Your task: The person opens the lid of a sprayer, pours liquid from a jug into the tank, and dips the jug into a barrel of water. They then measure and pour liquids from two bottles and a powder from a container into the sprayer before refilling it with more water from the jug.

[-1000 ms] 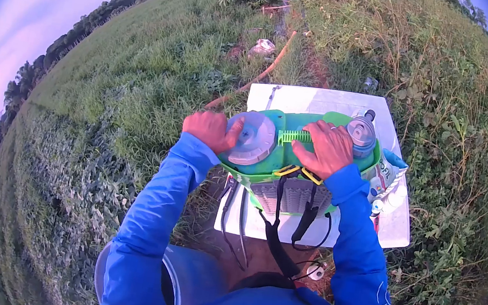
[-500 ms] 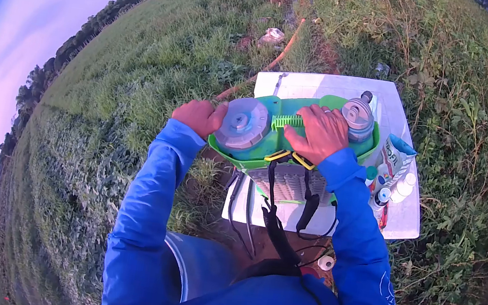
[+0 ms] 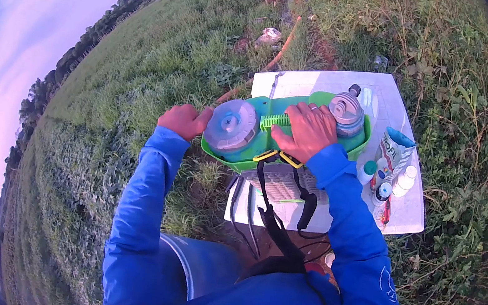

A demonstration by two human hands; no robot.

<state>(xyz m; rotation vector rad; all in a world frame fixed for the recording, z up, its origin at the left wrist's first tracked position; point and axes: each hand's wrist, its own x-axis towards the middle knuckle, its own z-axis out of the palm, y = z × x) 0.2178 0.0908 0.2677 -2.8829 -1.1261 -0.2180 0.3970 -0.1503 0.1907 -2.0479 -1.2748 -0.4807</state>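
From my remote post I see the right hand (image 3: 307, 131) wrapped around the ribbed green handle (image 3: 274, 121) of the backpack tank (image 3: 280, 182) over the white table (image 3: 391, 102), the left hand (image 3: 184, 121) curled beside the round lid (image 3: 231, 126), its hold unclear to me

From my head, just behind the near edge of the surface (image 3: 406, 216), one fisheye view faces forward and down past my sleeves (image 3: 139, 219) toward the field (image 3: 116, 76).

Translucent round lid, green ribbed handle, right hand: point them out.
Translucent round lid (image 3: 231, 126): head view, top near its middle.
Green ribbed handle (image 3: 274, 121): head view, exposed ribs.
Right hand (image 3: 308, 132): head view, back of hand.
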